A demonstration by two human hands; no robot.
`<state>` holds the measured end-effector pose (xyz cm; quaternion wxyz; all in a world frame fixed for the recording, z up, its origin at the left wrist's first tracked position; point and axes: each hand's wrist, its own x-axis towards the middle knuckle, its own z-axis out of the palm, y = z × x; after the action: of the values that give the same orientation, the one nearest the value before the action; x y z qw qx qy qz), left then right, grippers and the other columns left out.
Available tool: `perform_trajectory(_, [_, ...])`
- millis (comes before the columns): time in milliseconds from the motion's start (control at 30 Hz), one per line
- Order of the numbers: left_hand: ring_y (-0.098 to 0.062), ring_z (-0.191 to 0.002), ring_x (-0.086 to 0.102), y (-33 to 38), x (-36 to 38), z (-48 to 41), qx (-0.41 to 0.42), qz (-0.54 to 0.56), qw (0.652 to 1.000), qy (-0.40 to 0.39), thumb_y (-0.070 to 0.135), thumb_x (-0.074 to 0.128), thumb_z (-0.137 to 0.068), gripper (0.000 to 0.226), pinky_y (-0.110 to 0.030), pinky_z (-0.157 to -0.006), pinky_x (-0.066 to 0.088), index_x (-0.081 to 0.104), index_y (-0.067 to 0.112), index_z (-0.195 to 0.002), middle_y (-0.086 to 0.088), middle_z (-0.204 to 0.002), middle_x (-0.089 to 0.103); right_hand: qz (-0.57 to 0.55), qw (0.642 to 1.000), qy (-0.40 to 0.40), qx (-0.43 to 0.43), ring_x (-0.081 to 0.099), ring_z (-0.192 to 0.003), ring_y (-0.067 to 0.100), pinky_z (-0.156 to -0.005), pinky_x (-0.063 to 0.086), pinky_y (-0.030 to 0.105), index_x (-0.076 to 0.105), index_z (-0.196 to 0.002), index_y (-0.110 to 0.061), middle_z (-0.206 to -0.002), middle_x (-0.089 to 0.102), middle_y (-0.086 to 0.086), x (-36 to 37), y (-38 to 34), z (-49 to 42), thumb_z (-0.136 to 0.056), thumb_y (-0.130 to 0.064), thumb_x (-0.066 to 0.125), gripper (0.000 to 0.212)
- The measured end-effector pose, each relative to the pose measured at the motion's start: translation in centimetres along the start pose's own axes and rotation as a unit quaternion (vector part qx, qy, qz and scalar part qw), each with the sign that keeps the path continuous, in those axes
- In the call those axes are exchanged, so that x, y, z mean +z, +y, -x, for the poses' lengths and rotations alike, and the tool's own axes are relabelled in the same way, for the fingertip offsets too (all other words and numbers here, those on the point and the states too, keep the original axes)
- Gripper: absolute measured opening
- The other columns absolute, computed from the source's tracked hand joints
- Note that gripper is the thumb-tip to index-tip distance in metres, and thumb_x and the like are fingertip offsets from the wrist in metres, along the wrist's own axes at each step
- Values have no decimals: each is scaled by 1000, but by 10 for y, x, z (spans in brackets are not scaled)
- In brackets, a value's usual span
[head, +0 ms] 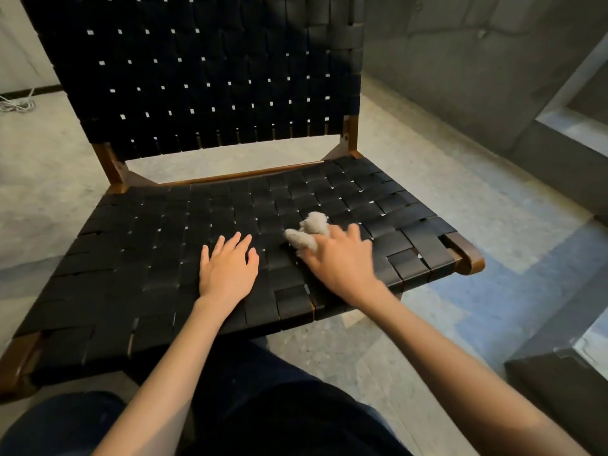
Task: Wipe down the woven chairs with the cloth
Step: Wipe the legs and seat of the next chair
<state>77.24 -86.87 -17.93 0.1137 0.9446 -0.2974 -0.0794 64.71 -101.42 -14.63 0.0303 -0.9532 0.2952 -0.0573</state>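
A chair with a black woven seat (138, 258) and a black woven backrest (210, 70) in a brown wooden frame fills the view. My left hand (228, 268) lies flat on the middle of the seat, fingers straight and spread. To its right, my right hand (342, 258) presses a small crumpled beige cloth (307, 233) onto the weave. The cloth bunches out past the fingers toward the backrest. The right hand looks slightly blurred.
The chair stands on a pale speckled floor (411, 153). A dark grey wall (460, 60) rises behind on the right, with a dark block (559, 390) at the lower right. White cables (16, 105) lie on the floor at far left. My dark trousers (279, 406) are below.
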Motion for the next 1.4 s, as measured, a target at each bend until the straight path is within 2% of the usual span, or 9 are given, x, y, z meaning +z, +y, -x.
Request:
perform_trajectory(200, [-21, -145, 14, 1, -3, 1, -3, 5, 1000, -10, 37, 25, -102, 48, -44, -118, 4, 29, 24, -148, 2, -155, 25, -1, 994, 33, 102, 34, -110, 32, -84, 31, 44, 58, -122, -36, -131, 47, 2, -32, 108, 7, -93, -54, 44, 37])
perform_trajectory(367, [-20, -145, 14, 2, -6, 6, -3, 14, 1000, -13, 36, 24, -102, 47, -44, -118, 3, 29, 25, -148, 2, -156, 24, -31, 987, 50, 148, 39, -107, 34, -78, 34, 40, 63, -115, -26, -121, 56, 9, -21, 71, 15, -93, -43, 48, 31])
perform_trajectory(533, [-19, -146, 10, -8, -16, 20, 2, 11, 999, -32, 41, 22, -102, 48, -43, -117, 2, 24, 29, -149, 0, -158, 15, -106, 993, 47, 35, 40, -94, 23, -73, 35, 34, 66, -110, -21, -108, 63, 4, -7, 13, 28, -93, -42, 51, 30])
perform_trajectory(633, [-21, -145, 12, -30, -29, 37, 1, 63, 998, 6, 36, 24, -103, 47, -40, -117, 11, 28, 25, -148, -2, -158, 17, -158, 987, 21, -25, 35, -88, 17, -72, 35, 32, 66, -107, -20, -104, 63, 3, 3, -28, 28, -95, -42, 50, 30])
perform_trajectory(700, [-21, -145, 14, -50, -42, 49, -17, 88, 994, 58, 33, 27, -103, 46, -37, -116, 14, 30, 22, -148, -3, -157, 20, -187, 981, -4, -54, 37, -90, 19, -73, 36, 32, 65, -109, -21, -107, 62, 3, 7, -58, 24, -95, -43, 47, 31])
perform_trajectory(800, [-23, -143, 21, -90, -62, 63, -47, 25, 991, 124, 29, 31, -102, 45, -36, -118, 13, 34, 17, -146, -6, -153, 30, -205, 972, -36, -108, 40, -94, 24, -76, 34, 33, 60, -120, -23, -118, 58, 3, 15, -113, 19, -96, -43, 45, 34])
perform_trajectory(1100, [-25, -135, 37, -167, -83, 110, -187, -12, 969, 160, 25, 38, -100, 42, -43, -111, 29, 43, 16, -141, -6, -147, 40, -306, 933, -56, -180, 40, -102, 27, -76, 31, 33, 55, -128, -26, -128, 50, 1, 25, -273, 17, -95, -42, 44, 39])
perform_trajectory(1233, [-26, -139, 28, -172, -80, 110, -231, 36, 962, 139, 31, 31, -101, 46, -43, -109, 29, 33, 17, -146, -8, -153, 28, -288, 936, -33, -197, 42, -100, 27, -77, 38, 34, 61, -121, -29, -123, 55, 0, 30, -289, 0, -92, -45, 46, 36])
perform_trajectory(1400, [-26, -134, 36, -172, -81, 97, -213, 29, 971, 104, 36, 27, -101, 47, -42, -100, 39, 32, 23, -146, -6, -153, 28, -202, 956, -24, -211, 44, -100, 30, -78, 39, 39, 64, -116, -22, -116, 58, 6, 45, -242, -26, -88, -47, 49, 40])
